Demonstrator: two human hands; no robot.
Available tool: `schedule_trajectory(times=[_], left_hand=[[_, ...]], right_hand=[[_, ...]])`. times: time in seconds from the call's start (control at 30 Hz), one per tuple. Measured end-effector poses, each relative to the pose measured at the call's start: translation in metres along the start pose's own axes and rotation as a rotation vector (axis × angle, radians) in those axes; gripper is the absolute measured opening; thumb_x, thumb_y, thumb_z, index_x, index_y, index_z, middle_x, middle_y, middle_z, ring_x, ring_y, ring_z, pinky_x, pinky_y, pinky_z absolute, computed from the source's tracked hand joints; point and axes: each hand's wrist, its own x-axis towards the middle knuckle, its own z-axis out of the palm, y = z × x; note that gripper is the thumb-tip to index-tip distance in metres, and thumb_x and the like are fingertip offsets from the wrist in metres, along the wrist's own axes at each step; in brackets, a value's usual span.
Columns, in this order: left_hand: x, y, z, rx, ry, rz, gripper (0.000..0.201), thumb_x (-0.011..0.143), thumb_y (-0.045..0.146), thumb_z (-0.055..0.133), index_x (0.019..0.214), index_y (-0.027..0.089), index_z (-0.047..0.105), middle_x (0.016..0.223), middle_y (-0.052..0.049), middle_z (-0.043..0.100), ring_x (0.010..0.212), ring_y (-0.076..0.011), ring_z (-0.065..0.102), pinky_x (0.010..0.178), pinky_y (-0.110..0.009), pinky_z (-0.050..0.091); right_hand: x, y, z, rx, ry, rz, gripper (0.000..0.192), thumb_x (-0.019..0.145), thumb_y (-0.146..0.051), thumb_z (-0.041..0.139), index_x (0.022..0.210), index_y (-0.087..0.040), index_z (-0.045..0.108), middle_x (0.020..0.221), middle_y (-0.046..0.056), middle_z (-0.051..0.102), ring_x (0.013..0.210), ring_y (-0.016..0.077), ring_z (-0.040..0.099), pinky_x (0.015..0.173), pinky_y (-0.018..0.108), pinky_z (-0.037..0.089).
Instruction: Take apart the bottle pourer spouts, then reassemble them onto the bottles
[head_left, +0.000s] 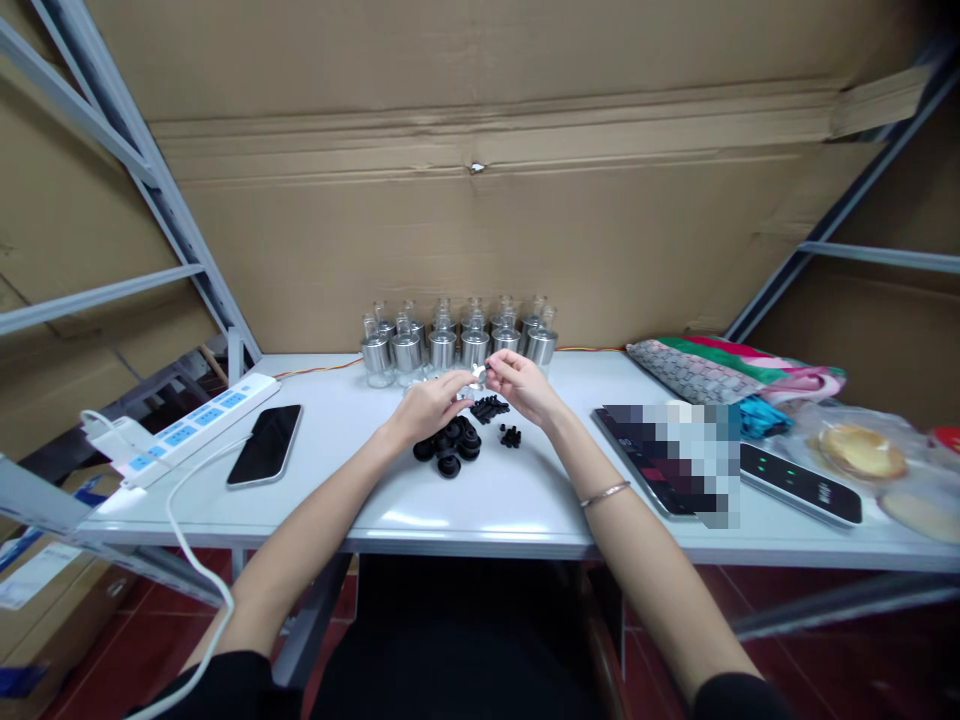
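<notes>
White table [525,500] backing onto cardboard wall. Left hand [427,408] and right hand [523,385] pinching small clear part [478,374] between fingertips, hovering above black caps [452,444], just before glass bottle rows [457,340]. Phone [265,445] lying left.

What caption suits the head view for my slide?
Both hands, left and right, pinch a small silver part above black caps on a white table.

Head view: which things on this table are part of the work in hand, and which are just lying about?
In use:
left hand and right hand, together holding a small silver part
black caps
small black pieces
glass bottles

Lying about:
phone
power strip
tablet
patterned pouch
</notes>
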Motion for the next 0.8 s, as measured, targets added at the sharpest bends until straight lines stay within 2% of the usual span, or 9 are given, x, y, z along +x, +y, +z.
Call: schedule_trajectory(times=[0.13, 0.3, 0.4, 0.47, 0.57, 0.7, 0.8], left_hand=[[0.0, -0.001, 0.001, -0.01, -0.006, 0.001, 0.029, 0.091, 0.03, 0.047, 0.117, 0.017, 0.049, 0.118, -0.01, 0.06, 0.085, -0.0137, 0.065, 0.073, -0.024, 0.052], [0.0, 0.0, 0.003, 0.015, 0.001, 0.013, 0.03, 0.091, 0.034, 0.047, 0.116, 0.018, 0.05, 0.116, -0.009, 0.061, 0.078, -0.0126, 0.066, 0.071, -0.025, 0.052], [0.0, -0.001, 0.004, 0.024, 0.002, 0.028, 0.031, 0.091, 0.035, 0.046, 0.117, 0.018, 0.049, 0.116, -0.009, 0.061, 0.091, -0.0159, 0.065, 0.074, -0.026, 0.052], [0.0, -0.001, 0.004, 0.025, -0.006, 0.029, 0.031, 0.092, 0.033, 0.045, 0.119, 0.018, 0.048, 0.118, -0.009, 0.06, 0.101, -0.0178, 0.063, 0.08, -0.027, 0.052], [0.0, -0.003, 0.004, 0.033, -0.02, 0.011, 0.032, 0.092, 0.034, 0.045, 0.12, 0.018, 0.049, 0.117, -0.009, 0.061, 0.1, -0.018, 0.063, 0.081, -0.028, 0.051], [-0.001, -0.006, 0.004, 0.062, 0.001, 0.015, 0.033, 0.092, 0.036, 0.044, 0.119, 0.018, 0.05, 0.114, -0.009, 0.061, 0.097, -0.0182, 0.064, 0.079, -0.027, 0.051], [-0.001, -0.008, 0.006, 0.086, 0.014, 0.04, 0.032, 0.092, 0.036, 0.045, 0.118, 0.018, 0.049, 0.115, -0.009, 0.061, 0.099, -0.0189, 0.064, 0.081, -0.028, 0.052]], right_hand=[[0.002, 0.003, -0.002, -0.022, 0.013, -0.015, 0.038, 0.056, -0.044, 0.08, 0.07, -0.019, 0.055, 0.06, -0.005, 0.052, 0.057, 0.0069, 0.047, 0.06, 0.023, 0.04], [0.004, 0.008, -0.003, -0.04, 0.02, -0.02, 0.038, 0.056, -0.045, 0.08, 0.07, -0.019, 0.057, 0.059, -0.005, 0.053, 0.057, 0.0072, 0.047, 0.06, 0.023, 0.041], [0.003, 0.01, 0.001, 0.035, 0.021, 0.023, 0.037, 0.057, -0.046, 0.079, 0.072, -0.019, 0.06, 0.061, -0.004, 0.052, 0.058, 0.0077, 0.047, 0.061, 0.023, 0.042], [0.002, 0.011, 0.005, 0.083, 0.009, 0.061, 0.036, 0.061, -0.05, 0.075, 0.078, -0.02, 0.061, 0.068, -0.003, 0.055, 0.062, 0.0088, 0.049, 0.06, 0.022, 0.043], [-0.001, 0.011, 0.012, 0.081, -0.034, 0.125, 0.035, 0.072, -0.055, 0.063, 0.084, -0.022, 0.061, 0.079, 0.0, 0.059, 0.073, 0.0122, 0.054, 0.058, 0.022, 0.043], [-0.004, 0.01, 0.02, 0.125, -0.118, 0.197, 0.039, 0.081, -0.059, 0.05, 0.08, -0.02, 0.059, 0.083, 0.003, 0.062, 0.085, 0.0168, 0.057, 0.063, 0.026, 0.046], [-0.006, 0.006, 0.023, 0.21, -0.15, 0.235, 0.04, 0.085, -0.057, 0.045, 0.076, -0.02, 0.057, 0.082, 0.003, 0.063, 0.083, 0.0168, 0.058, 0.063, 0.027, 0.046]])
